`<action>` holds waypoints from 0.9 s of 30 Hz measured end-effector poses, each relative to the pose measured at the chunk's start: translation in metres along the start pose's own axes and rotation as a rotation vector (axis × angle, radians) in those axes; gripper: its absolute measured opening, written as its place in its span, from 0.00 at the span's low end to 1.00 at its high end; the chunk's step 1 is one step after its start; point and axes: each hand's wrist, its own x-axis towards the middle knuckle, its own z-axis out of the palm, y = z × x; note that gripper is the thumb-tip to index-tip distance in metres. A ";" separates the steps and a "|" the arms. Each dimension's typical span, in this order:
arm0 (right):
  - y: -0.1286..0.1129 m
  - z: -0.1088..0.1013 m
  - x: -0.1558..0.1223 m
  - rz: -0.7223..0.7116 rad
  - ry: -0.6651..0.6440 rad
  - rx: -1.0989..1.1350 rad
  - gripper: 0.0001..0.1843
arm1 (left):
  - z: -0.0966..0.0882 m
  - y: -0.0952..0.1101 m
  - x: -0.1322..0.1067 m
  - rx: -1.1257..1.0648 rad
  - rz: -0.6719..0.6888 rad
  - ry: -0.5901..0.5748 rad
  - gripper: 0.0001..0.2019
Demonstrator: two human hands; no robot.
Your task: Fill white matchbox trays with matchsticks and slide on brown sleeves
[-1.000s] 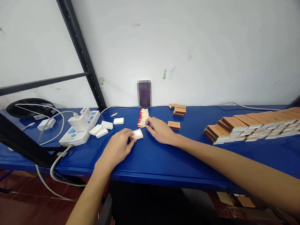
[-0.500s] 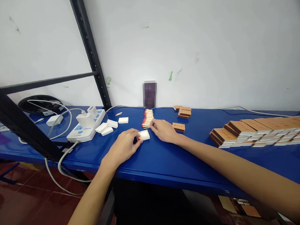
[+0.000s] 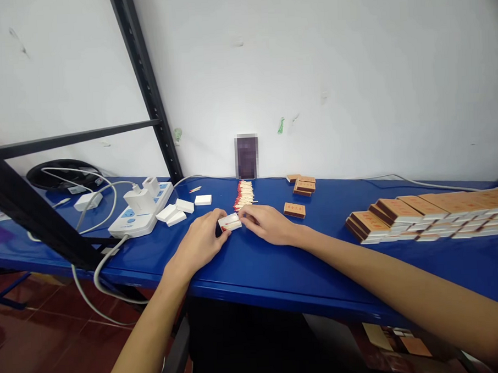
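Observation:
A white matchbox tray (image 3: 231, 222), tilted a little, is pinched at its left end by the thumb and fingers of my left hand (image 3: 201, 235). Red match heads show inside it. At the tray's right end is my right hand (image 3: 267, 223), its thumb and fingertips closed on a match (image 3: 229, 218) that lies over the tray's opening; most of the match's far end is hidden by the fingers. Just behind both hands, a row of loose matches (image 3: 245, 195) lies on the blue table, red heads to the left.
White trays (image 3: 176, 217) lie left of my hands, near a power strip (image 3: 130, 222) with chargers and cables. Brown matchboxes (image 3: 294, 210) sit right of my right hand, with a large stack (image 3: 423, 212) farther right. A black metal post (image 3: 145, 75) stands at left.
My right hand has moved from the loose matches toward me and left, bringing a match to the tray. My left hand has tilted the tray and shifted it slightly left.

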 end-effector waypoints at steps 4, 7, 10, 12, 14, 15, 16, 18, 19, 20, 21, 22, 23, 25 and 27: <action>0.000 0.000 0.001 0.000 0.022 0.003 0.08 | 0.001 0.002 0.000 0.079 0.011 0.010 0.09; 0.002 0.000 0.001 0.039 0.093 0.027 0.10 | 0.002 0.002 0.000 0.100 0.020 0.020 0.09; 0.005 0.000 0.001 0.149 0.173 0.004 0.10 | 0.002 0.001 0.001 0.099 0.036 0.015 0.09; 0.009 0.001 0.002 0.237 0.191 -0.037 0.09 | 0.001 0.002 0.002 0.105 0.042 0.007 0.10; 0.013 0.001 0.004 0.309 0.178 -0.084 0.07 | 0.001 0.003 0.002 0.116 0.041 0.003 0.10; 0.015 0.002 0.005 0.335 0.165 -0.106 0.07 | 0.000 0.003 0.002 0.122 0.039 0.002 0.10; 0.017 0.002 0.006 0.355 0.151 -0.126 0.06 | 0.000 0.003 0.002 0.129 0.039 0.001 0.09; 0.019 0.003 0.008 0.384 0.122 -0.153 0.05 | 0.001 0.003 0.002 0.140 0.039 0.004 0.08; 0.019 0.003 0.009 0.397 0.106 -0.161 0.04 | 0.001 0.002 0.002 0.143 0.038 0.006 0.08; 0.019 0.003 0.010 0.411 0.091 -0.169 0.04 | 0.002 0.002 0.001 0.143 0.038 0.007 0.08; 0.019 0.004 0.010 0.422 0.078 -0.179 0.04 | 0.002 0.002 0.001 0.141 0.037 0.006 0.08; 0.018 0.004 0.011 0.432 0.068 -0.193 0.03 | 0.002 0.001 0.001 0.136 0.037 0.006 0.07; 0.017 0.004 0.012 0.437 0.057 -0.212 0.03 | 0.002 0.001 0.001 0.130 0.038 0.006 0.07; 0.015 0.004 0.013 0.431 0.036 -0.252 0.05 | 0.002 0.001 0.001 0.117 0.042 0.004 0.07; 0.014 0.003 0.015 0.424 0.003 -0.288 0.07 | 0.001 0.001 0.001 0.109 0.047 0.001 0.06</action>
